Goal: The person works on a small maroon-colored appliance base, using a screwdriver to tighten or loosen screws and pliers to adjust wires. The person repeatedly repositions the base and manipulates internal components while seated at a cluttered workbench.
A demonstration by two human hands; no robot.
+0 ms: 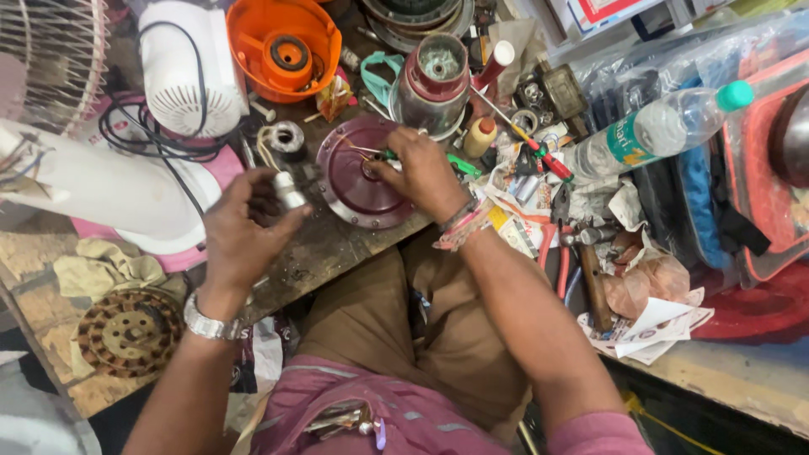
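My left hand (242, 226) holds a small white cylindrical part (289, 190) between thumb and fingers, above the dark wooden bench. My right hand (422, 171) grips a small green-handled tool (387, 155) and rests on a maroon round metal cover (352, 175) lying flat on the bench. Thin wires run from the cover's centre toward my right fingers. A metal watch sits on my left wrist, and threads and a band circle my right wrist.
A white fan body (181, 72) with a black cable, an orange round housing (282, 46), a maroon motor (431, 80), a plastic water bottle (653, 131), red-handled pliers (552, 253), a hammer (592, 282) and a copper-wound stator (128, 330) crowd the bench.
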